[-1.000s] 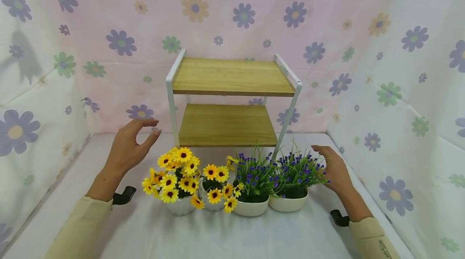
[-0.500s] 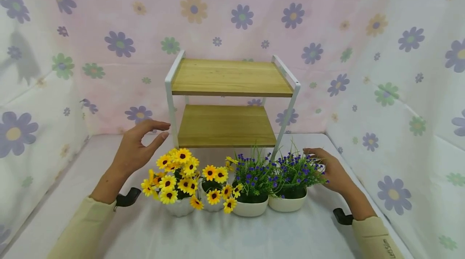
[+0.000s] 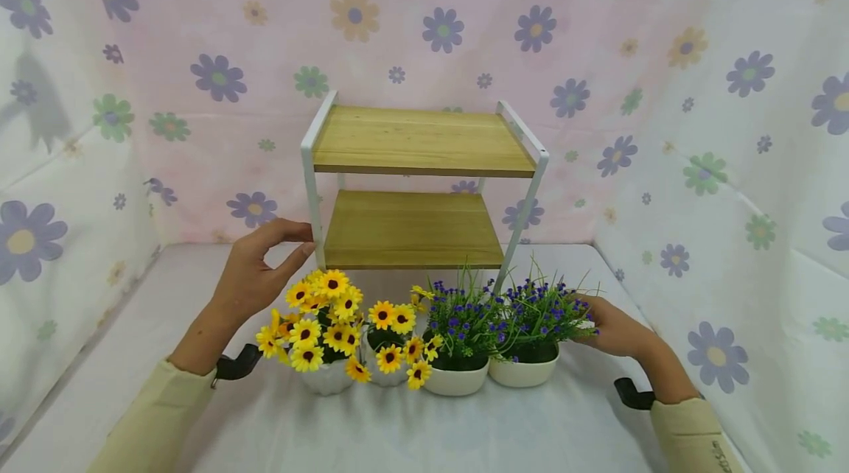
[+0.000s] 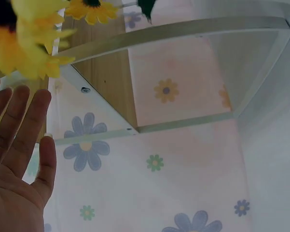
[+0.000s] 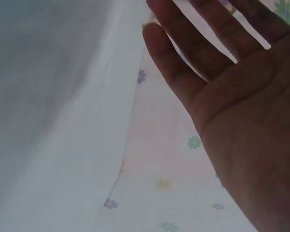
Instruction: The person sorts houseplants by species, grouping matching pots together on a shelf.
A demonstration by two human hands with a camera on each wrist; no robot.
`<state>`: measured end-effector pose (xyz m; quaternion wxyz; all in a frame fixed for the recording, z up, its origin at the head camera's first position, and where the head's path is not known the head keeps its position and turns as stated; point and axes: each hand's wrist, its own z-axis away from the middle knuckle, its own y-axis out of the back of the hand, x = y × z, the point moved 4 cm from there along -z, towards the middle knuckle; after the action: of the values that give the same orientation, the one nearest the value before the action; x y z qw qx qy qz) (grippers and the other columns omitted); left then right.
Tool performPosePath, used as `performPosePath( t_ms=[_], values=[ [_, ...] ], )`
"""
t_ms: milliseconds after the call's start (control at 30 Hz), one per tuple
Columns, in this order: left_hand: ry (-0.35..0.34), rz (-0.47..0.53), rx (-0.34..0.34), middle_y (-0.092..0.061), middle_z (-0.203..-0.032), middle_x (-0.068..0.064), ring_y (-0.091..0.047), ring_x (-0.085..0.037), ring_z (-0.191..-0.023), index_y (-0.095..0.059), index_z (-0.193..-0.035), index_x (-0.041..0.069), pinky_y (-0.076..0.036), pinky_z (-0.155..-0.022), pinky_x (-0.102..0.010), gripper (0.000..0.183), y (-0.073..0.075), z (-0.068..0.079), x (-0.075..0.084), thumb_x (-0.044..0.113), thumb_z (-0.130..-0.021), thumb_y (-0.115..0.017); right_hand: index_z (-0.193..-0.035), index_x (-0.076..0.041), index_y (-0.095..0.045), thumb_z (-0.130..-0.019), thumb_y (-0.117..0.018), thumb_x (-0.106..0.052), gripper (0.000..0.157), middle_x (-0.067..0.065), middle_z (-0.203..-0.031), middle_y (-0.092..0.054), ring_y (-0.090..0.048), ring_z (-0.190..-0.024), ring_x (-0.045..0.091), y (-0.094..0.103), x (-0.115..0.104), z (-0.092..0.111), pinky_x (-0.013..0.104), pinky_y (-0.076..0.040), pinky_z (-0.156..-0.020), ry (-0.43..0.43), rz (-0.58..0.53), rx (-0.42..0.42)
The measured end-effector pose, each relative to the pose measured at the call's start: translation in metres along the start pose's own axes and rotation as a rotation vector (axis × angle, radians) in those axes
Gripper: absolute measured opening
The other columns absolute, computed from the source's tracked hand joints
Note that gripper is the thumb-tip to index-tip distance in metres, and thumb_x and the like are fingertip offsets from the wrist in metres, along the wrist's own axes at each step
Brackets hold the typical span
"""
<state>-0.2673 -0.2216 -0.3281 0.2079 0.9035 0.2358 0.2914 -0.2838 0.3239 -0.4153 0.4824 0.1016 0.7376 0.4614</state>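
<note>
My left hand (image 3: pixel 255 267) is at the left white post of a two-tier wooden shelf (image 3: pixel 424 140), fingertips right at the post in the head view. Its fingers (image 4: pixel 26 128) stretch out loosely in the left wrist view, palm bare. On the right, my right hand (image 3: pixel 613 329) reaches in beside the rightmost pot of purple flowers (image 3: pixel 540 318), its fingertips hidden behind the leaves. The right wrist view shows that palm (image 5: pixel 260 116) bare and the fingers extended. Another pot of purple flowers (image 3: pixel 458 377) stands next to it.
Two white pots of yellow flowers, a fuller one (image 3: pixel 328 381) and a smaller one (image 3: pixel 388 359), stand left of the purple ones, in front of the shelf. A white cloth (image 3: pixel 424 436) covers the table. Flower-printed curtains (image 3: pixel 278 38) enclose the back and sides.
My left hand has moved right to the shelf's left post. My right hand has lowered and its fingers have gone behind the rightmost purple flowers. Pots and shelf stay in place.
</note>
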Motion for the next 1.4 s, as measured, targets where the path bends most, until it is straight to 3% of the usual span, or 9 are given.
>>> performPosePath(
  t_ms=[133, 233, 333, 500, 667, 900, 1000, 1133, 1400],
  values=[
    [-0.019, -0.011, 0.023, -0.072, -0.110, 0.001, -0.066, -0.004, -0.101, -0.069, -0.119, 0.015, -0.047, -0.094, -0.012, 0.037, -0.002, 0.001, 0.003, -0.001, -0.087, -0.075, -0.133, -0.007, -0.055, -0.088, -0.077, -0.022, 0.052, 0.008, -0.129, -0.062, -0.057, -0.121, 0.025, -0.004, -0.006, 0.005, 0.042, -0.051, -0.098, -0.133, -0.040, -0.075],
    [-0.017, 0.002, 0.028, -0.072, -0.109, -0.001, -0.067, -0.003, -0.097, -0.068, -0.118, 0.012, -0.048, -0.090, -0.010, 0.038, -0.004, 0.001, 0.004, -0.005, -0.084, -0.075, -0.140, 0.000, -0.047, -0.082, -0.082, -0.032, 0.075, 0.019, -0.138, -0.055, -0.048, -0.129, 0.044, -0.006, -0.011, 0.011, 0.059, -0.046, -0.099, -0.258, -0.032, -0.102],
    [-0.012, 0.018, 0.025, -0.071, -0.108, -0.002, -0.069, -0.007, -0.094, -0.067, -0.117, 0.011, -0.049, -0.089, -0.010, 0.039, -0.005, 0.000, 0.004, -0.008, -0.084, -0.075, -0.148, 0.000, -0.038, -0.077, -0.086, -0.037, 0.093, 0.022, -0.147, -0.046, -0.038, -0.137, 0.048, -0.012, -0.012, 0.009, 0.065, -0.039, -0.104, -0.239, -0.031, -0.135],
    [-0.004, 0.033, 0.017, -0.071, -0.108, -0.002, -0.070, -0.008, -0.093, -0.067, -0.117, 0.010, -0.051, -0.087, -0.011, 0.038, -0.006, 0.000, 0.005, -0.008, -0.084, -0.074, -0.151, -0.014, -0.040, -0.077, -0.086, -0.041, 0.091, 0.006, -0.150, -0.046, -0.040, -0.139, 0.027, -0.025, -0.013, 0.001, 0.046, -0.041, -0.109, -0.057, 0.023, -0.165],
    [-0.006, 0.044, 0.011, -0.070, -0.109, -0.001, -0.070, -0.005, -0.093, -0.066, -0.117, 0.011, -0.051, -0.086, -0.011, 0.037, -0.006, 0.000, 0.005, -0.007, -0.086, -0.073, -0.154, -0.019, -0.031, -0.076, -0.087, -0.041, 0.098, 0.003, -0.153, -0.040, -0.038, -0.138, 0.020, -0.036, -0.016, -0.005, 0.034, -0.041, -0.108, -0.024, 0.002, -0.124],
    [0.000, 0.024, 0.010, -0.070, -0.107, 0.000, -0.071, -0.010, -0.091, -0.066, -0.116, 0.011, -0.050, -0.086, -0.010, 0.034, -0.007, -0.001, 0.005, -0.004, -0.087, -0.073, -0.159, -0.007, -0.008, -0.077, -0.085, -0.046, 0.119, 0.017, -0.162, -0.021, -0.029, -0.144, 0.035, -0.045, -0.019, -0.006, 0.042, -0.038, -0.111, -0.129, 0.012, -0.156],
    [0.004, 0.014, 0.009, -0.070, -0.107, 0.001, -0.071, -0.013, -0.090, -0.066, -0.116, 0.012, -0.050, -0.086, -0.010, 0.034, -0.008, -0.001, 0.004, -0.004, -0.087, -0.073, -0.157, 0.000, -0.009, -0.078, -0.084, -0.045, 0.118, 0.024, -0.160, -0.022, -0.033, -0.142, 0.041, -0.046, -0.019, -0.004, 0.052, -0.039, -0.109, -0.200, 0.002, -0.190],
    [0.003, 0.017, 0.008, -0.070, -0.107, 0.001, -0.072, -0.016, -0.090, -0.066, -0.116, 0.011, -0.050, -0.086, -0.010, 0.034, -0.008, -0.001, 0.004, -0.004, -0.087, -0.073, -0.154, 0.007, -0.016, -0.079, -0.080, -0.048, 0.113, 0.031, -0.153, -0.033, -0.046, -0.132, 0.042, -0.046, -0.016, 0.000, 0.053, -0.046, -0.101, -0.315, 0.040, -0.234],
    [-0.005, 0.017, 0.012, -0.071, -0.107, 0.000, -0.072, -0.017, -0.090, -0.066, -0.117, 0.010, -0.050, -0.086, -0.010, 0.034, -0.008, 0.000, 0.005, -0.005, -0.087, -0.073, -0.153, 0.003, -0.023, -0.081, -0.079, -0.044, 0.103, 0.027, -0.147, -0.045, -0.051, -0.125, 0.033, -0.038, -0.017, -0.001, 0.048, -0.048, -0.097, -0.258, 0.045, -0.201]
  ],
)
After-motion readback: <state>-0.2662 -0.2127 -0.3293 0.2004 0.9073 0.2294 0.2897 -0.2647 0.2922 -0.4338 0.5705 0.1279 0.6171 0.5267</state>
